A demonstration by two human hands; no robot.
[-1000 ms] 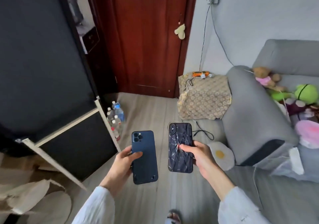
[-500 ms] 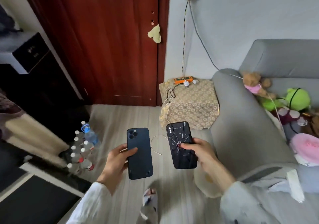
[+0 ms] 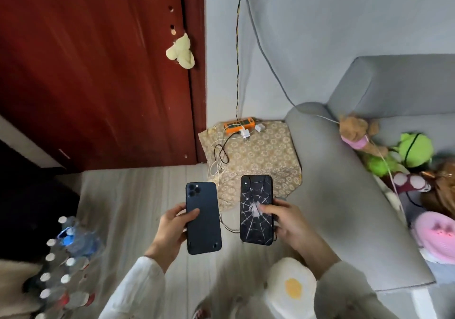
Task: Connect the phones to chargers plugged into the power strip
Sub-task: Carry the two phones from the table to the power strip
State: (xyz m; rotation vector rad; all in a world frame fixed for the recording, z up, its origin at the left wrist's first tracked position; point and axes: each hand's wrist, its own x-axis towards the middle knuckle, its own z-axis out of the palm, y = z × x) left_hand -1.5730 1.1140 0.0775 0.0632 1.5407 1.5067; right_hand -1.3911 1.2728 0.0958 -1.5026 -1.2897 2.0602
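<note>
While your left hand (image 3: 170,230) grips the dark blue phone (image 3: 203,217), your right hand (image 3: 293,225) grips the black spider-web phone (image 3: 256,210), with the orange power strip (image 3: 238,124) far ahead.

Power strip (image 3: 238,124) on cloth-covered stand (image 3: 261,156) between door (image 3: 93,67) left, sofa (image 3: 344,183) right.

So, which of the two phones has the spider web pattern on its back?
The phone in the right hand, the black phone nearer the sofa. The blue phone in the left hand has a plain back.
</note>
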